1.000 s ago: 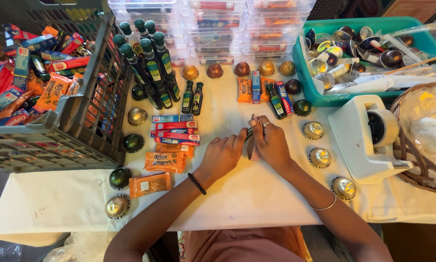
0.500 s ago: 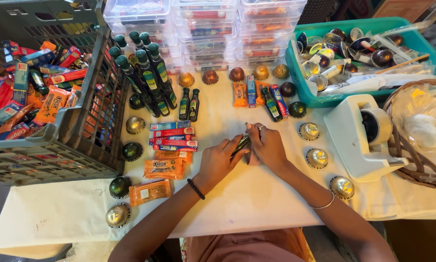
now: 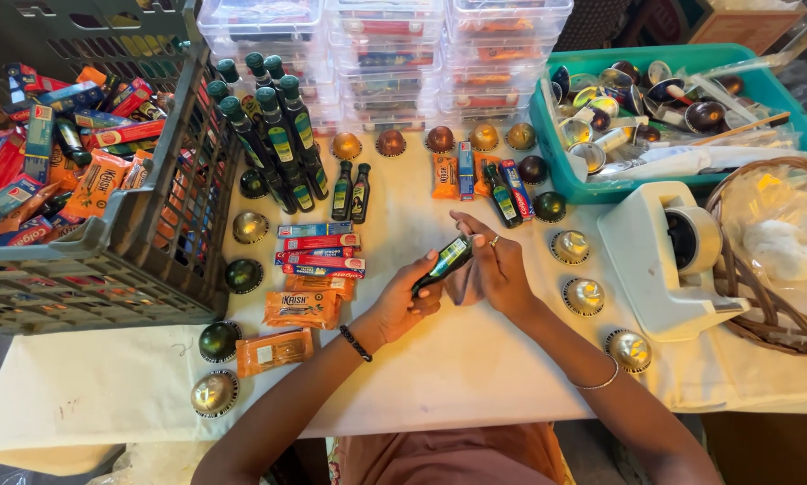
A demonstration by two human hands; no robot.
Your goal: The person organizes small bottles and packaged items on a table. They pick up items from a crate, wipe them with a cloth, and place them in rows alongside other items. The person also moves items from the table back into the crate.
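Observation:
A small dark green bottle with a yellow-green label lies tilted between both my hands above the white table. My left hand grips its lower end. The fingers of my right hand hold its upper end near the cap. Just left of my hands lie a stack of red and blue flat boxes and orange snack packets. Round foil capsules sit to the right of my right hand.
A grey plastic crate full of boxes and packets stands at left. Tall dark bottles stand beside it. Clear stacked containers line the back. A teal bin of capsules, a white tape dispenser and a wicker basket fill the right.
My hands have tilted the small bottle from nearly upright to a slanted, almost lying position, and my left hand has slid down toward its lower end.

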